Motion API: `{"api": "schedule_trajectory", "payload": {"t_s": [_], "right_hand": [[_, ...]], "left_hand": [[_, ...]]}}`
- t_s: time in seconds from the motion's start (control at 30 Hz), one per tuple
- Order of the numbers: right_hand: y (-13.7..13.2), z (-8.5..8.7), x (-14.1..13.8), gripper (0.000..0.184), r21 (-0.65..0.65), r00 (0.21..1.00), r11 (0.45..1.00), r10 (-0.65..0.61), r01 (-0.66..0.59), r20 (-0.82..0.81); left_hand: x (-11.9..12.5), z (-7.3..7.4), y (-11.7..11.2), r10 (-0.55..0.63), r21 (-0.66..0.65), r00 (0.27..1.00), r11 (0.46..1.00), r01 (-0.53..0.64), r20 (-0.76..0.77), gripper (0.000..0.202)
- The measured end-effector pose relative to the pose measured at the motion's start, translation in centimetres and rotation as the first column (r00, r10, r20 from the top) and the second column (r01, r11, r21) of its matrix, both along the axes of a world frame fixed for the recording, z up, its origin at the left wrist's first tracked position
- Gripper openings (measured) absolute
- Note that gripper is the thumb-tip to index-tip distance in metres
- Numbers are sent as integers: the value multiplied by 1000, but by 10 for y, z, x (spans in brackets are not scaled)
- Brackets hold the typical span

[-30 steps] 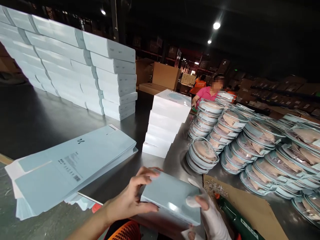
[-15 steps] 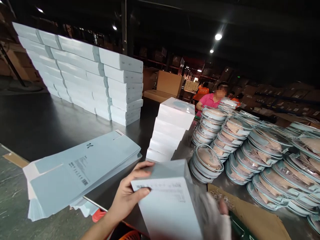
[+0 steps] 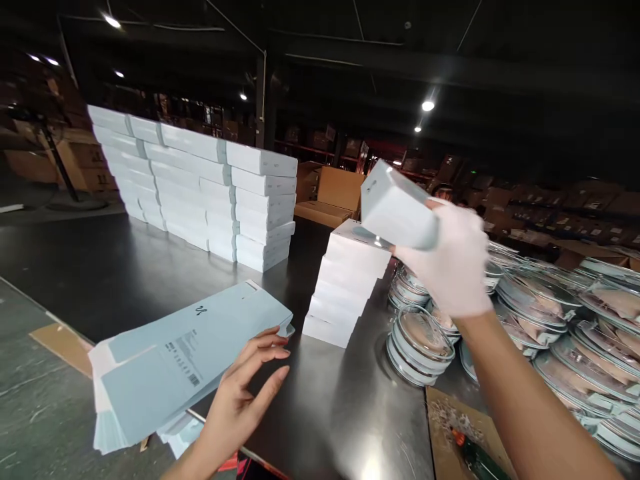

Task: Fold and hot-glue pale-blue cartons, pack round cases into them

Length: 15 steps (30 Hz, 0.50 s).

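Observation:
My right hand (image 3: 453, 257), in a white glove, grips a pale blue-white box (image 3: 397, 207) by its right end. The box is tilted, just above a short stack of white boxes (image 3: 345, 280); I cannot tell whether it touches the top one. My bare left hand (image 3: 255, 380) is open and holds nothing, its fingers apart. It hovers by the near right edge of a pile of flat light blue cartons (image 3: 195, 347), printed with a barcode and small text.
A wall of stacked white boxes (image 3: 200, 193) stands at the back left of the dark table (image 3: 60, 247). Clear-wrapped round packages (image 3: 420, 343) are piled on the right. Cardboard (image 3: 440, 427) with a green-handled tool (image 3: 480, 460) lies at the near right. An open carton (image 3: 340, 190) is behind.
The box went from in front of me, with both hands on it, up and away to above the short stack in my right hand. My left hand let go. The view shifted slightly.

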State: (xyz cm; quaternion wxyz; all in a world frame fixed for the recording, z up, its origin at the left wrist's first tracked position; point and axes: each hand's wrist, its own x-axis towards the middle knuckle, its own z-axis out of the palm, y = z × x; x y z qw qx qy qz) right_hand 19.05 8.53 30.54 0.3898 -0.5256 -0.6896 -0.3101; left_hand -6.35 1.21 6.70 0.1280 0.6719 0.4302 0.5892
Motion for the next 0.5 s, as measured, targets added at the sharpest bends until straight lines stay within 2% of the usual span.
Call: {"api": "schedule_trajectory", "payload": {"t_s": [0.03, 0.1, 0.13, 0.2, 0.27, 0.33, 0.4, 0.5], "right_hand": [[22, 8, -11, 73, -74, 996, 996, -45, 51, 81], [54, 14, -30, 66, -221, 980, 972, -30, 75, 199], [63, 14, -36, 63, -266, 975, 962, -7, 67, 220], [62, 8, -39, 62, -287, 980, 957, 12, 47, 201], [43, 0, -31, 62, -215, 993, 976, 46, -21, 110], [12, -10, -18, 57, -112, 982, 976, 188, -187, -4], [-22, -24, -4, 46, -54, 933, 934, 349, -354, -87], [-64, -53, 13, 37, -62, 896, 894, 439, -443, -69]], "left_hand": [[-4, 1, 0, 45, 11, 996, 999, -44, -73, 11], [-18, 5, 4, 131, 30, 968, 991, -127, -212, 17], [-28, 7, 8, 176, 35, 947, 984, -173, -267, 21], [-56, 12, 22, 277, 23, 902, 958, -286, -330, 31], [-87, 15, 40, 409, -7, 831, 896, -444, -378, 43], [-113, 13, 58, 526, -44, 727, 797, -603, -442, 53], [-129, 11, 72, 575, -80, 640, 709, -700, -510, 57], [-136, 16, 81, 588, -105, 549, 620, -778, -595, 61]]}}
